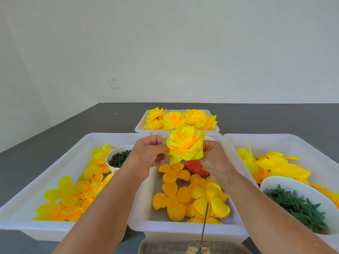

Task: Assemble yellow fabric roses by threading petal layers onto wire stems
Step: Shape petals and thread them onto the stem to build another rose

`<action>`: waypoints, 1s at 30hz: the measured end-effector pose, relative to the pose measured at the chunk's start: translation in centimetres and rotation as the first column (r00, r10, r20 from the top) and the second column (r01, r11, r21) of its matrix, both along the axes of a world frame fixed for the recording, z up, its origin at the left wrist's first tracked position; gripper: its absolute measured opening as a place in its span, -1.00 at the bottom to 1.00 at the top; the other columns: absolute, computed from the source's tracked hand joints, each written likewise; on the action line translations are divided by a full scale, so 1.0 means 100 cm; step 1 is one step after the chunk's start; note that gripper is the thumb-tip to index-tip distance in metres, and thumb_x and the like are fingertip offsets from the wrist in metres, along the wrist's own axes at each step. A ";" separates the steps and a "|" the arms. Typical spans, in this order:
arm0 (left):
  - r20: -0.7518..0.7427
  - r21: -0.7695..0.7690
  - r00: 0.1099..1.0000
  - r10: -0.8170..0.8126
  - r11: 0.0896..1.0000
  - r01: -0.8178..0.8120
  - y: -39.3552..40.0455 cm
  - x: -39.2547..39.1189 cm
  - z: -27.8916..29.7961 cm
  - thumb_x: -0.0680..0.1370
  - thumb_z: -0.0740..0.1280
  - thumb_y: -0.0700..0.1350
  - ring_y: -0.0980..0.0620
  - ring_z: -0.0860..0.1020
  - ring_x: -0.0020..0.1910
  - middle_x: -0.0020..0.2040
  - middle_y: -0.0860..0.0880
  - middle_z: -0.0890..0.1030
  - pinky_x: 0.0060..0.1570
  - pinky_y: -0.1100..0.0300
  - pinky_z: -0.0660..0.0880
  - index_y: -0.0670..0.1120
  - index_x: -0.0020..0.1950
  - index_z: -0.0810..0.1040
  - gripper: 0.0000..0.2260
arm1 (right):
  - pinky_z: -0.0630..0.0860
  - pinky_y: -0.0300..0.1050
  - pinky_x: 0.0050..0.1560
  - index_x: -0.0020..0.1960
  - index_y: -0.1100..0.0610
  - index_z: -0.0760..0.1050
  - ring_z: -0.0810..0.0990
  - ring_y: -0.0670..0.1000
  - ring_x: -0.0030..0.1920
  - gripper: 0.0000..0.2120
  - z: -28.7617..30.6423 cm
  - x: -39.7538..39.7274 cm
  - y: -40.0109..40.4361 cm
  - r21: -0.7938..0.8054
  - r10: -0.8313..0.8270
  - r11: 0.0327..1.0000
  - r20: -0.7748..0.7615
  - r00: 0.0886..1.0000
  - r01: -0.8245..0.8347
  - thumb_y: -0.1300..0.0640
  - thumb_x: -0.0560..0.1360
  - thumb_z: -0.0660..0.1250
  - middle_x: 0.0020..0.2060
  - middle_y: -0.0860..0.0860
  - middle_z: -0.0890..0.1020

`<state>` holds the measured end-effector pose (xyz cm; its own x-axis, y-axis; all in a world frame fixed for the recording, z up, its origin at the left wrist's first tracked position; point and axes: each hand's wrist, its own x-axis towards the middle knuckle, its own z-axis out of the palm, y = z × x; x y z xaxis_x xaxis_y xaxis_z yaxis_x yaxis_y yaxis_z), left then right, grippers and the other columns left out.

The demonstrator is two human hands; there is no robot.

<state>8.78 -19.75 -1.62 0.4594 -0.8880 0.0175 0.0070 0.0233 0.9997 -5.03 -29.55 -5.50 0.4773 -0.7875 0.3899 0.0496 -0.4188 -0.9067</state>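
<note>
A yellow fabric rose (185,143) is held up over the middle tray (139,222). My left hand (148,156) pinches its left petals, and my right hand (214,158) grips it from the right and underneath. Loose orange-yellow petal layers (174,197) lie in the middle tray below. A thin dark wire stem (204,222) stands upright at the near edge, stuck in a block (198,251). The stem under the held rose is hidden by my hands.
The left tray (27,204) holds yellow petals and a white bowl of dark green pieces (119,158). In the right tray (293,142) are more petals and a bowl of green calyx pieces (297,204). Finished roses (179,119) fill a far tray. A red object (196,167) lies under my right hand.
</note>
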 end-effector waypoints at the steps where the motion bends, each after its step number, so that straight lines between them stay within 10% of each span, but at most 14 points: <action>1: 0.065 -0.016 0.997 0.036 0.999 -0.035 -0.001 -0.001 -0.001 0.50 0.35 -0.31 0.13 0.45 -0.55 -0.46 -0.02 0.54 -0.51 0.33 0.42 -0.14 -0.26 0.53 -0.84 | 0.54 -0.23 -0.08 -0.34 -0.11 0.62 0.61 -0.08 -0.16 -0.67 0.000 0.000 0.000 -0.011 0.006 1.000 -0.018 1.000 -0.006 0.31 0.39 0.45 -0.33 -0.13 0.66; 13: 0.018 -0.015 0.997 0.080 0.997 -0.080 -0.004 0.001 -0.005 0.53 0.32 -0.24 0.00 0.43 -0.39 -0.36 -0.11 0.53 -0.32 0.18 0.41 -0.16 -0.19 0.59 -0.88 | 0.45 -0.51 -0.24 -0.25 -0.06 0.55 0.57 -0.24 -0.28 -0.71 -0.003 0.001 0.001 -0.074 0.048 0.996 -0.064 0.997 -0.053 0.34 0.38 0.45 -0.31 -0.22 0.60; 21: -0.099 -0.084 0.994 0.047 0.995 -0.055 -0.004 0.002 -0.004 0.52 0.32 -0.24 0.02 0.53 -0.32 -0.32 -0.06 0.62 -0.27 0.17 0.55 -0.14 -0.19 0.61 -0.88 | 0.53 -0.09 0.02 -0.24 -0.09 0.56 0.57 -0.06 -0.14 -0.75 -0.004 0.003 -0.002 -0.004 0.025 1.000 -0.065 0.998 -0.025 0.24 0.34 0.52 -0.24 -0.16 0.63; 30: -0.024 -0.057 0.998 0.051 0.997 -0.052 -0.003 0.000 -0.004 0.47 0.39 -0.12 0.11 0.56 -0.39 -0.31 0.01 0.65 -0.42 0.29 0.50 -0.12 -0.16 0.62 -0.92 | 0.48 -0.15 0.04 -0.12 -0.05 0.53 0.55 -0.01 -0.06 -0.79 0.000 0.001 -0.001 -0.037 -0.038 0.999 -0.113 0.993 0.034 0.23 0.40 0.47 -0.16 -0.07 0.60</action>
